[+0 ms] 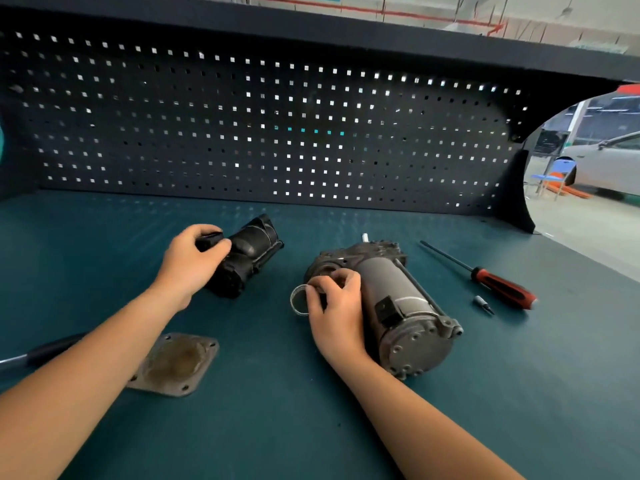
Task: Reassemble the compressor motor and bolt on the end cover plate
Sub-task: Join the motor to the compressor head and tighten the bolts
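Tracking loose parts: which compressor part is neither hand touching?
The flat end cover plate at lower left; the left hand grips the black housing, the right hand holds the ring at the grey motor.

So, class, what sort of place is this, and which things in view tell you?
Most likely a vehicle repair workshop: a workbench backed by a pegboard panel, a compressor motor lying beside a red-handled screwdriver, and a car parked beyond the bench on the right.
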Motion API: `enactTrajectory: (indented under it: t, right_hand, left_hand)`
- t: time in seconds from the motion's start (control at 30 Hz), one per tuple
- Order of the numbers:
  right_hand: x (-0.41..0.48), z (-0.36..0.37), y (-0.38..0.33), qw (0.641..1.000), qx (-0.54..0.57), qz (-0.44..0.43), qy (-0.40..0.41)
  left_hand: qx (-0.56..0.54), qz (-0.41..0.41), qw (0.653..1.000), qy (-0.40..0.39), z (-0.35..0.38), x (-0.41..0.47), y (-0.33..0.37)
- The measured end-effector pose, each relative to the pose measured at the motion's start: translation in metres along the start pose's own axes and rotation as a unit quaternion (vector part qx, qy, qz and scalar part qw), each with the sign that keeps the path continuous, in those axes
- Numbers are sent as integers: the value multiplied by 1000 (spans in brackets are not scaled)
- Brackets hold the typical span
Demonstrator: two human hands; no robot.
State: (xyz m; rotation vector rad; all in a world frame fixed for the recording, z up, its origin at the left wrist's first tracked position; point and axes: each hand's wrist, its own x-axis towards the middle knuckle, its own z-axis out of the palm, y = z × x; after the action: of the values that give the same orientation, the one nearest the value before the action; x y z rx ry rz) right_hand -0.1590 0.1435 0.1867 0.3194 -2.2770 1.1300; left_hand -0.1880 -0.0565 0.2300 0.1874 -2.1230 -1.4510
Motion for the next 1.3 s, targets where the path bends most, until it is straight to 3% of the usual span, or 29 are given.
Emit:
enactTrajectory:
  t: [0.13,0.23,0.47,0.6,0.93,1.13,1.3]
  right_hand:
    - [1,2,4,998,-38,-18,-40]
    - [3,2,6,996,-66,-33,-52]
    - [9,4,7,990,-119,-37,-67]
    - [10,0,4,986,-130,-36,-94]
    - [-9,-17,-5,978,-142,-42,-145]
    - [-9,-17,-7,992,-28,42,-118]
    - [-7,-14,-10,980,67,160,-100]
  left_hand:
    - [-3,58,998,-2,-31,-16,8]
    - [-57,54,997,-27,-59,-38,12]
    - [-18,106,992,-67,-81,-77,21]
    - [63,146,984,-81,-77,-92,31]
    - [128,174,963,-158,-64,-137,38]
    - [176,200,952,-153,-64,-153,37]
    - [196,198,949,-150,-60,-158,33]
